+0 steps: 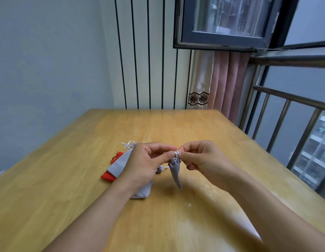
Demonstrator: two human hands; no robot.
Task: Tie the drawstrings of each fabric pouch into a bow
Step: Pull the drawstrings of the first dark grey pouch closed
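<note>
Hanging in the air above the wooden table (pixel 176 224), a small grey pouch (pixel 174 170) dangles from its white drawstrings (pixel 176 153), its gathered mouth at the top and its tip pointing down; the left hand (pixel 149 164) has its fingers curled, thumb and forefinger pinching the cord on the left side of the loop; the right hand (pixel 200 159) mirrors it, fingers bent, pinching the cord from the right, so the fingertips almost meet; on the table just left of the hands, partly hidden by the left wrist, lies a larger grey pouch (pixel 120 164) with white cords at its far end, overlapping a red pouch (pixel 108 176); a pink curtain (pixel 223 82) hangs at the far right.
</note>
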